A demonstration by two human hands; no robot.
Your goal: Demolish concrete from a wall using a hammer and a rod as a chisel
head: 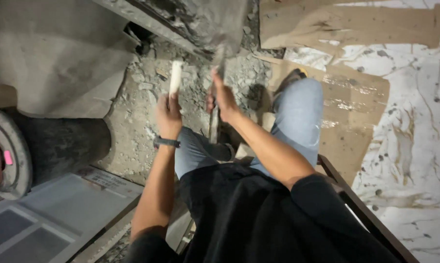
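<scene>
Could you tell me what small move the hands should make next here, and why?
Probably bring the pale-handled tool in the left hand down toward the top of the dark rod that the right hand grips upright. The rod's upper end sits by the broken concrete edge, with rubble already loose below.

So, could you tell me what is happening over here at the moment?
A person in jeans and a dark top is working over a patch of broken rubble. The left hand grips a pale handle that points up and away. The right hand is closed around a thin metal rod, held upright, its top end against a rough concrete edge. Cardboard sheets lie on the marble floor to the right.
</scene>
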